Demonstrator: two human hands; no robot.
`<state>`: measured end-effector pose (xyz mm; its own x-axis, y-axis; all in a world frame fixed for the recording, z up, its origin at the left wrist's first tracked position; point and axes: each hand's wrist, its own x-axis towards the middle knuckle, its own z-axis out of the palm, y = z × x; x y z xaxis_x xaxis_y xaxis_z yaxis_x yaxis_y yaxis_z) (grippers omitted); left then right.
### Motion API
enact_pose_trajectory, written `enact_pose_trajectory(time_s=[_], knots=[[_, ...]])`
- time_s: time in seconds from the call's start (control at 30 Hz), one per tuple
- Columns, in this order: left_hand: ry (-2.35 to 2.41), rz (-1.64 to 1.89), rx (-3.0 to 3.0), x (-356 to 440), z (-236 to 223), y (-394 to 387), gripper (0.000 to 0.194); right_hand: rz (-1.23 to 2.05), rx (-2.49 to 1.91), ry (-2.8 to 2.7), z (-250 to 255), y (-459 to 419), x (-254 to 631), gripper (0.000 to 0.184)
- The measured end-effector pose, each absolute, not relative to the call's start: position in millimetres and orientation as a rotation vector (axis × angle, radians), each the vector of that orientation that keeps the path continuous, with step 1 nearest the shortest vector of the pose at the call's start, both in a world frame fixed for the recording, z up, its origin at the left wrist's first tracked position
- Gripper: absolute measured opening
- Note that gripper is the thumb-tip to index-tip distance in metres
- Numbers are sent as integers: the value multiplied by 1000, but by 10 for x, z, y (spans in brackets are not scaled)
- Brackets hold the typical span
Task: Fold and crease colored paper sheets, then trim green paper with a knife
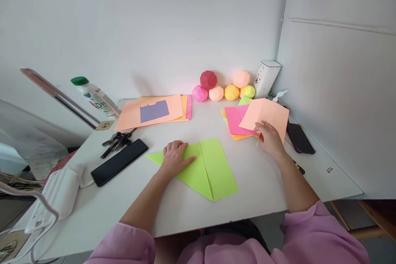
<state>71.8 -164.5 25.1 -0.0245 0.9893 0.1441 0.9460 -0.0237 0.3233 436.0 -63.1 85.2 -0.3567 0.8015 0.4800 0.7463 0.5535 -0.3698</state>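
Rests the left hand [173,157] on the green sheet [221,169] at the lower centre of the frame, palm down, with thumb spread apart from the fingers, pressing flat rather than clamping. Shows on the green sheet a long crease running down right of the hand, with a narrow point stretching out to the left and a corner toward the table's [188,214] near edge.

Holds a thin red pen [260,137] in the right hand [270,140], right of centre, with fingers closed on it, over a creased peach sheet [278,113]. Under that, see a pink sheet [233,121] and an orange sheet [241,136], overlapping. To the right of the peach sheet, see a black phone [300,138].

At upper centre and just right of it, against the wall, find faceted paper balls [208,79] in several colours, beside a white container [266,78]. Left of centre, find a purple piece [154,111] on a wide peach sheet [126,117], near a bottle [99,99]. Below these, see keys [119,140] beside a black slab [119,163].
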Motion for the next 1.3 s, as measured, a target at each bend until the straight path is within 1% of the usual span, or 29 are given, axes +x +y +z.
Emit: enact_pose_trajectory(time_s=[0.1,0.2,0.3,0.43,0.73,0.8,0.9,0.93,1.0,1.13,1.3], knots=[[2081,514,2110,803,260,-1659,54,228,-961,-2264,800,-836,4061,29],[2077,509,2108,850,272,-1669,57,448,-690,-2519,682,-1069,3746,22],[2078,505,2105,861,276,-1676,61,586,-553,-2700,532,-1184,3564,18],[2062,516,2113,853,270,-1681,62,604,-534,-2720,409,-1170,3522,19],[2078,557,2098,869,242,-1690,45,674,-590,-2698,420,-1181,3542,21],[2077,567,2102,875,246,-1695,48,649,-587,-2711,419,-1189,3541,21],[2063,592,2114,894,248,-1702,57,574,-577,-2714,402,-1208,3521,24],[2055,603,2120,905,246,-1703,58,551,-566,-2705,394,-1220,3507,26],[2037,626,2130,929,240,-1704,54,534,-517,-2684,380,-1254,3468,30],[2006,670,2128,970,238,-1698,44,666,-420,-2645,377,-1346,3390,29],[1957,701,2120,978,269,-1694,43,892,-437,-2584,418,-1411,3369,26]])
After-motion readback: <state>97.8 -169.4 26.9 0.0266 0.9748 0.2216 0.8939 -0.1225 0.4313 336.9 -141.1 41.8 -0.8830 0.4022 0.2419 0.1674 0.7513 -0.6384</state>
